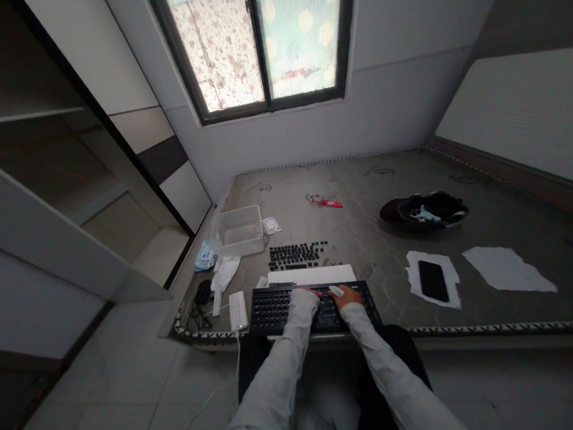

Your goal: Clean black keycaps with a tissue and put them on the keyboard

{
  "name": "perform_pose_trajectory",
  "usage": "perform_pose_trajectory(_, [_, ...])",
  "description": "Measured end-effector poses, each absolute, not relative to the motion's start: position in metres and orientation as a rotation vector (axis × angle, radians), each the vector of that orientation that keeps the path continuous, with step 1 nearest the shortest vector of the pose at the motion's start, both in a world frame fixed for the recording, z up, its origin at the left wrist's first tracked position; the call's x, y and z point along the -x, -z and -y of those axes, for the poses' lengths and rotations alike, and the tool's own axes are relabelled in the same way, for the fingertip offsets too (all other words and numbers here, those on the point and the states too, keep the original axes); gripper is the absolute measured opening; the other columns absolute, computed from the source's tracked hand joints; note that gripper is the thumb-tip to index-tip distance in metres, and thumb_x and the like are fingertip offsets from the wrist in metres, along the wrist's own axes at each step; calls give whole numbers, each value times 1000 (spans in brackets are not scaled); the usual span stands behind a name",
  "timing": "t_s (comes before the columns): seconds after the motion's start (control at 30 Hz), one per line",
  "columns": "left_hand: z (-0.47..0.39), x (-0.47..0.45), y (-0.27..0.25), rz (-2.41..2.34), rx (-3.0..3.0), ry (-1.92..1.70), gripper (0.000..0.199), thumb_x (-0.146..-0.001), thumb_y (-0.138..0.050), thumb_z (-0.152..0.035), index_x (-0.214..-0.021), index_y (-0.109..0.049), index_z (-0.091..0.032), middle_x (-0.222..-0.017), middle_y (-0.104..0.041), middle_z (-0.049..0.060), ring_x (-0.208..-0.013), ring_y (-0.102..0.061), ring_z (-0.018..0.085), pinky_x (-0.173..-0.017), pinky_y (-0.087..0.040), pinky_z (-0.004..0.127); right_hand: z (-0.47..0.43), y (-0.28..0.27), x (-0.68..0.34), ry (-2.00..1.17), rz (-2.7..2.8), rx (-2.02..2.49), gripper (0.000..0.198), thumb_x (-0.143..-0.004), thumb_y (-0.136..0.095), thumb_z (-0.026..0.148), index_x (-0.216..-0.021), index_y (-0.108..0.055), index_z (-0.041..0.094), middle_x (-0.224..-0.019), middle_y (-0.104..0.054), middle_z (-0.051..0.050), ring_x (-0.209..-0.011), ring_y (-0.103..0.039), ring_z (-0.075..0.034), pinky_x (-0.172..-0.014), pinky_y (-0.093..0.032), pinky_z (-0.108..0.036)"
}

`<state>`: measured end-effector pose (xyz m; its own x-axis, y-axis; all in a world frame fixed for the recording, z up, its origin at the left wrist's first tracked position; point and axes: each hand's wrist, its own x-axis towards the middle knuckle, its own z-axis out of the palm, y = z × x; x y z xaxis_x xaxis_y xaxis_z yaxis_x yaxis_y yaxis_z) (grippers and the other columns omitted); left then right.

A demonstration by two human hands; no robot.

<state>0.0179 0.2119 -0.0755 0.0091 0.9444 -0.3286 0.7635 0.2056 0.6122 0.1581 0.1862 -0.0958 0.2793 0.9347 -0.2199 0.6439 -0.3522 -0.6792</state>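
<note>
A black keyboard frame (pixel 275 310) lies at the near edge of the grey mattress (pixel 355 195). Both of my hands rest on its top edge. My left hand (pixel 309 293) is mostly hidden by its grey sleeve; what it holds cannot be made out. My right hand (pixel 346 295) pinches a small white object (pixel 336 291) over the keyboard. Just behind the keyboard lies a white sheet (pixel 312 275), and beyond it rows of loose black keycaps (pixel 297 255) lie on the mattress.
A clear plastic tub (pixel 238 231) stands at the left, with packets and a white power bank (pixel 238 310) near it. A black phone (pixel 433 280) lies on white paper to the right. A black cap (pixel 424 211) and a red packet (pixel 326 202) lie further back.
</note>
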Motion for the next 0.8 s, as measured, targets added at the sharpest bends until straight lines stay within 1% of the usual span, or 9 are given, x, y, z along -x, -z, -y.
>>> perform_pose_trajectory(0.1, [-186,-9,80,-1785,-1421,-551,25,-85,-56,-34,-88,-66,-12,-88,-75,7,-77,-69,16,-72,-56,31,-173,88,-166,-892,1258,1955,37,-75,-57,44,-101,-66,19,-102,-73,-12,-95,-67,-26,-82,-48,-34])
perform_pose_trajectory(0.17, [-163,-7,82,-1739,-1344,-687,28,-85,-52,-36,-90,-66,-12,-83,-76,9,-70,-69,14,-62,-54,25,-159,84,-170,-973,1156,1850,47,-73,-55,51,-104,-63,17,-104,-72,-13,-96,-67,-26,-84,-50,-35])
perform_pose_trajectory(0.23, [-137,-10,81,-1658,-1306,-778,30,-84,-51,-39,-89,-66,-14,-76,-75,8,-64,-67,14,-58,-52,23,-142,82,-172,-1086,1076,1742,52,-70,-55,60,-98,-66,16,-98,-74,-12,-92,-68,-26,-81,-52,-35])
perform_pose_trajectory(0.37, [-91,-18,76,-1546,-1232,-919,39,-71,-65,-41,-98,-64,-14,-85,-75,9,-68,-65,14,-59,-51,23,-108,77,-168,-1304,963,1574,64,-60,-59,73,-83,-70,15,-78,-76,-12,-80,-71,-29,-73,-55,-39])
perform_pose_trajectory(0.47, [-70,-14,71,-1495,-1141,-971,42,-63,-70,-45,-90,-67,-13,-70,-71,5,-57,-60,12,-51,-46,23,-92,65,-165,-1542,819,1388,64,-54,-68,72,-80,-71,14,-74,-76,-11,-78,-71,-30,-73,-55,-41])
perform_pose_trajectory(0.53, [-64,-6,66,-1461,-1103,-977,38,-64,-68,-50,-76,-67,-15,-57,-64,1,-52,-55,11,-52,-44,23,-86,54,-164,-1691,663,1253,61,-51,-74,66,-82,-71,15,-74,-77,-10,-81,-71,-30,-77,-55,-42])
perform_pose_trajectory(0.6, [-61,2,60,-1411,-1043,-1023,41,-63,-67,-57,-69,-64,-17,-53,-60,-1,-52,-53,10,-54,-45,23,-83,43,-163,-1767,527,1175,59,-51,-76,63,-85,-71,16,-77,-77,-9,-85,-71,-30,-78,-55,-42])
perform_pose_trajectory(0.73, [-56,7,51,-1305,-831,-1091,54,-61,-61,-70,-77,-60,-18,-63,-64,0,-57,-57,10,-53,-47,21,-79,27,-159,-1861,448,1082,59,-55,-74,63,-89,-68,16,-81,-77,-11,-86,-71,-30,-77,-55,-42])
perform_pose_trajectory(0.8, [-52,2,49,-1277,-811,-1083,59,-58,-64,-70,-87,-60,-18,-68,-66,1,-58,-60,10,-53,-48,21,-77,24,-157,-1846,557,1081,58,-53,-77,59,-91,-67,16,-82,-77,-10,-82,-72,-29,-74,-55,-40])
